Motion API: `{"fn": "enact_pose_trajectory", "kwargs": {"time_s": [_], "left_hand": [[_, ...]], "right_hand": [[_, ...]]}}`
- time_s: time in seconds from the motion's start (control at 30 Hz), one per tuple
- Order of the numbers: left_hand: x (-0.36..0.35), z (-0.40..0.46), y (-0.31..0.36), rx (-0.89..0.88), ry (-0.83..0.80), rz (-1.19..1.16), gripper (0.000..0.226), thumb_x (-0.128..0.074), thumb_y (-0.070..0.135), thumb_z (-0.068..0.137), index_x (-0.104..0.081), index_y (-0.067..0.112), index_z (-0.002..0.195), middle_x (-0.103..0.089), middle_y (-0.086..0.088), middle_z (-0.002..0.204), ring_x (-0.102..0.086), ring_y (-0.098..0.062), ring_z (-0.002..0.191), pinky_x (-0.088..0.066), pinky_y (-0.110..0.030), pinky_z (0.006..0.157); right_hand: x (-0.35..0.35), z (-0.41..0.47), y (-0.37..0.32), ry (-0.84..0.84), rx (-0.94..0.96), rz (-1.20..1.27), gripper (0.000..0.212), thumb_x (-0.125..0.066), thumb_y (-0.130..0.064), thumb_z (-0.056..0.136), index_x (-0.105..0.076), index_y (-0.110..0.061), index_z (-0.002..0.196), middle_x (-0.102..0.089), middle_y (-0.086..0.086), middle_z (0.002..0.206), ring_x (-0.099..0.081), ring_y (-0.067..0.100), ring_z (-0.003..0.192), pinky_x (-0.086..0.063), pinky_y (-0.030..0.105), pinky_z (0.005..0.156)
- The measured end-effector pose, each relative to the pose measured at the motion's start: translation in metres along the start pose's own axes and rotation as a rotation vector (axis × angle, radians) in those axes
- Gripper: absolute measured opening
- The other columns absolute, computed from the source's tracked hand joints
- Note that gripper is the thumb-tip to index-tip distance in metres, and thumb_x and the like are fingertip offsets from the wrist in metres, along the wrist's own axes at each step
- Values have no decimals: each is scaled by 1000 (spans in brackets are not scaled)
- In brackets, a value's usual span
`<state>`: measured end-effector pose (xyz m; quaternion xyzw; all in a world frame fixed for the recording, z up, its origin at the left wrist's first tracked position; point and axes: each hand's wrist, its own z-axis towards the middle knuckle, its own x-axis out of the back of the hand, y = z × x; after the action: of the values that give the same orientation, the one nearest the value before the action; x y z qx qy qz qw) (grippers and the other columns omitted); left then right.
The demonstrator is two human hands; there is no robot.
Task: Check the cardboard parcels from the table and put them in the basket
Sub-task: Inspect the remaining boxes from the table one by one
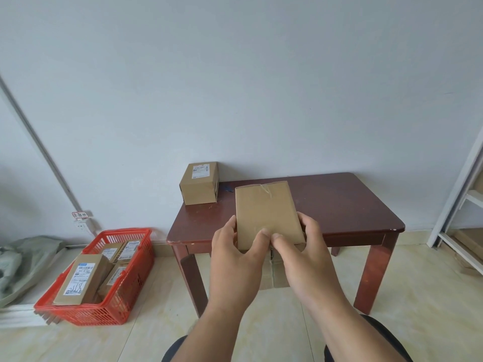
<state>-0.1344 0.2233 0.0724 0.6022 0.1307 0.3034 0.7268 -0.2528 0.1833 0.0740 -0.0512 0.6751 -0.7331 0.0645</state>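
Both hands hold a flat brown cardboard parcel (266,210) up over the front edge of the dark wooden table (339,205), its plain side facing me. My left hand (235,246) grips its lower left edge, thumb on the face. My right hand (300,244) grips the lower right corner, thumb on the face as well. A second, boxy parcel (200,182) with a white label stands on the table's far left corner. The red plastic basket (125,301) sits on the floor to the left and holds several labelled parcels (83,280).
A white wall runs right behind the table. A greenish bag (23,259) lies on a low ledge left of the basket. A white frame (460,205) stands at the right edge. My knees show at the bottom over pale floor tiles.
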Motion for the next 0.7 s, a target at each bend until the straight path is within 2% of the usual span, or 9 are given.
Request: {"fn": "enact_pose_trajectory", "kwargs": {"time_s": [0.03,0.13,0.27,0.33,0.4,0.53,0.6,0.67,0.7], "left_hand": [[0,0,-1,-7,4,3,30,-76,55,87,-66,50,115,-66,16,122,-67,-7,111,-57,-37,96],[-2,-4,0,-9,19,38,33,-76,46,91,-58,53,117,-53,26,120,-56,11,110,-47,-12,88],[-5,-11,-5,-29,35,65,38,-79,40,89,-53,50,116,-49,27,121,-51,15,112,-42,-1,80],[-6,-10,-6,-5,52,38,40,-79,39,90,-52,47,118,-51,25,123,-52,16,109,-44,-2,79],[-5,-6,-7,19,65,20,38,-78,41,91,-54,44,119,-58,21,123,-57,12,108,-48,-8,80],[-3,2,1,-20,34,-9,20,-75,33,96,-61,47,97,-73,26,97,-68,5,93,-49,-9,70],[-3,2,3,-45,-4,-7,18,-73,29,98,-63,44,96,-73,28,93,-70,4,89,-50,-9,69],[-5,1,1,-60,-4,12,12,-71,36,98,-65,46,102,-74,26,96,-71,-5,98,-55,-18,78],[-6,0,-1,-66,3,39,12,-69,44,97,-64,49,106,-74,25,100,-69,-10,105,-57,-27,85]], "right_hand": [[0,0,1,2,-6,0,44,-74,-27,92,-56,-44,128,-76,-19,107,-73,-3,91,-59,32,83],[-1,2,4,46,-13,-12,41,-76,-32,90,-56,-44,124,-74,-16,110,-72,2,96,-61,39,88],[-2,7,6,106,11,-41,35,-77,-39,92,-56,-40,121,-71,-15,113,-70,3,97,-61,35,85],[-2,7,6,94,22,-60,39,-78,-39,92,-56,-39,124,-70,-15,113,-70,2,98,-61,35,86],[-2,6,8,76,29,-69,41,-79,-40,91,-56,-40,125,-70,-15,115,-70,2,99,-61,36,87],[-1,3,11,61,44,-72,40,-79,-38,91,-56,-41,123,-69,-16,116,-70,3,99,-61,33,83],[-1,5,12,77,43,-61,39,-79,-36,90,-57,-41,122,-69,-14,117,-70,4,100,-61,33,84],[-2,9,13,101,36,-48,38,-79,-36,89,-57,-40,120,-69,-11,119,-69,6,102,-61,37,87],[-2,11,13,111,32,-46,37,-79,-36,89,-57,-39,119,-68,-10,120,-69,7,103,-61,38,88]]}}
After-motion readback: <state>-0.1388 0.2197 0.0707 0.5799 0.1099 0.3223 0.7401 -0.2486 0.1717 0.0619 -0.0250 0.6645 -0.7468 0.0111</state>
